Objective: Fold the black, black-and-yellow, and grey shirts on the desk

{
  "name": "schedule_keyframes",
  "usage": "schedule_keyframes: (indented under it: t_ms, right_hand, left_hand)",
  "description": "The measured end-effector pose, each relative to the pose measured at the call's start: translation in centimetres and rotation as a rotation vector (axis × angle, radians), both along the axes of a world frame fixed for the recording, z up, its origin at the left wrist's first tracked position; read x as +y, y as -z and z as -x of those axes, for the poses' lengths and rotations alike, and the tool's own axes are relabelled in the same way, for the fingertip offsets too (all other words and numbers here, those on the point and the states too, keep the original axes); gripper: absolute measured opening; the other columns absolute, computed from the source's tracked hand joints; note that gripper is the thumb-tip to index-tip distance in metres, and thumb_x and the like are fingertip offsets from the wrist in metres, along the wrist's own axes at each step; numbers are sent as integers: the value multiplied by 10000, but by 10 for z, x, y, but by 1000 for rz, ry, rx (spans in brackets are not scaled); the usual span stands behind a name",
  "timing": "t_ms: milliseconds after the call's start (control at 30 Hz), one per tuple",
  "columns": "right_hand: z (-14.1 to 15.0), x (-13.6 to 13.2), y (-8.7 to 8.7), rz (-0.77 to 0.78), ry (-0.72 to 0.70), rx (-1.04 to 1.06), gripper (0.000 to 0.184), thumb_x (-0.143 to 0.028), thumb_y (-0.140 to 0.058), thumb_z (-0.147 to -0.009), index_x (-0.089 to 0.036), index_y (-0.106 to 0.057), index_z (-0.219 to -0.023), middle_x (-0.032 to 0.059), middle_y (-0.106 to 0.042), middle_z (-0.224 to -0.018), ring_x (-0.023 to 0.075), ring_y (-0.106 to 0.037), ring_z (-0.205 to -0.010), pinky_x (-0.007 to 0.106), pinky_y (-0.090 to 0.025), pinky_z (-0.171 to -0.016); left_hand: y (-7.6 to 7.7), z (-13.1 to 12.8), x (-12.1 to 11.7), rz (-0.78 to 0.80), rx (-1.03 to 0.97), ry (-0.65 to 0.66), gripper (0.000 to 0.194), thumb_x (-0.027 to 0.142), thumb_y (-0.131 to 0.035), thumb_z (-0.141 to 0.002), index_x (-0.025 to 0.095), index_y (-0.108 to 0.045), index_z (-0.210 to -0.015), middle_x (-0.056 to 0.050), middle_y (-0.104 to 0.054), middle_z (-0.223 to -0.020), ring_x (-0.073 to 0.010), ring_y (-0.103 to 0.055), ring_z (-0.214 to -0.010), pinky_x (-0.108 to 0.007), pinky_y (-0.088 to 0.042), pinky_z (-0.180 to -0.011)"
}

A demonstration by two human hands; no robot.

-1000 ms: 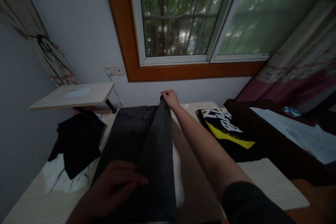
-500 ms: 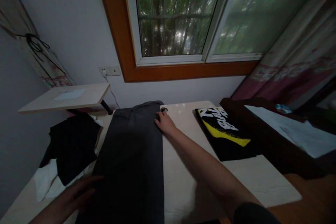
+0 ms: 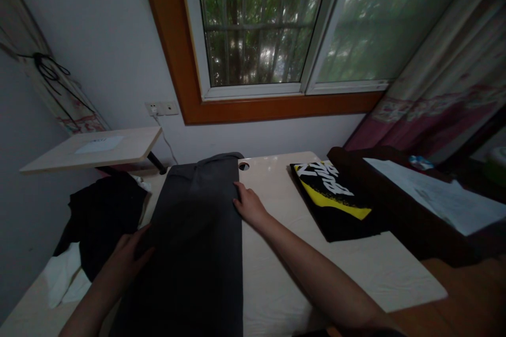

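Observation:
A dark grey garment (image 3: 197, 231) lies folded lengthwise on the pale table (image 3: 300, 268), running from the near edge toward the wall. My left hand (image 3: 128, 250) rests on its left edge, fingers stretched out flat. My right hand (image 3: 248, 204) lies on its right edge further up, fingers flat against the cloth. Neither hand grips anything.
A black and white pile of clothes (image 3: 93, 221) lies at the left. A folded black shirt with yellow and white print (image 3: 334, 197) lies to the right. A dark desk with papers (image 3: 430, 200) stands at far right, a small shelf (image 3: 93, 147) at left, a cable hole (image 3: 244, 166) near the wall.
My right hand has laid the raised flap of the grey garment down over the rest, then slid back along the right edge. My left hand moved to the left edge.

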State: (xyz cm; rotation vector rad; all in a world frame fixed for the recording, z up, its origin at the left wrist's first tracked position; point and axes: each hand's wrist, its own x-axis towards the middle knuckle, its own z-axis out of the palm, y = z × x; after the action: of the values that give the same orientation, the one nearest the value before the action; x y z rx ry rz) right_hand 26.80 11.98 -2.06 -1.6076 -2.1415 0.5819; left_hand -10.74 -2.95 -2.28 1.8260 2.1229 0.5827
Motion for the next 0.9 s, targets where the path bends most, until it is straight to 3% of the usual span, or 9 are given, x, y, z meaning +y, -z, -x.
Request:
schedule_keyframes:
  t_ms: [100,233,467,600,700,800,900]
  right_hand:
    - [-13,1,1,-3,6,-17,622,-221,-562,-924,-196,-385,-1520,136,-701,-1161,261,-632,-1103,341,-447,-943]
    - [-41,4,1,14,5,-60,605,-193,-552,-928,-211,-394,-1512,137,-702,-1193,265,-646,-1111,338,-445,-922]
    - [-110,18,3,60,62,18,564,-144,-541,-903,-220,-441,-1453,121,-718,-1204,257,-672,-1101,327,-456,-904]
    - [-142,18,-4,-11,111,-87,505,-153,-557,-901,-207,-504,-1400,129,-701,-1220,282,-646,-1130,358,-449,-940]
    - [-144,4,-12,-153,142,-250,450,-168,-591,-898,-208,-573,-1345,164,-661,-1240,326,-604,-1132,400,-443,-947]
    - [-126,-23,-19,-292,104,-295,293,-209,-600,-920,-207,-650,-1209,177,-636,-1189,327,-571,-1105,411,-439,-950]
    - [-98,-55,-25,-291,-212,-181,145,-266,-549,-981,-221,-672,-1043,112,-642,-1066,261,-576,-1039,363,-450,-924]
  left_hand:
    - [1,-3,1,54,-76,36,664,500,-551,-827,194,-538,-1417,-85,-677,-1093,-300,-686,-1060,-465,-532,-997]
    - [-2,-23,0,59,-169,132,641,451,-604,-815,237,-546,-1416,-96,-663,-1283,-316,-616,-1227,-484,-488,-1062]
    - [-13,-104,-4,134,-256,320,562,310,-584,-865,256,-562,-1424,-88,-677,-1148,-254,-659,-992,-436,-535,-919]
    - [-17,-136,2,106,-283,368,495,267,-557,-885,270,-602,-1379,-86,-652,-1150,-228,-646,-952,-415,-533,-894]
    - [-18,-141,11,79,-279,350,477,271,-558,-882,246,-618,-1354,-91,-643,-1122,-225,-643,-923,-423,-536,-884]
    - [-15,-136,19,53,-277,327,464,289,-562,-876,230,-630,-1331,-87,-636,-1082,-229,-647,-917,-435,-540,-889]
    - [-10,-131,23,19,-292,301,464,284,-532,-882,221,-620,-1334,-90,-619,-1127,-234,-651,-983,-438,-532,-928]
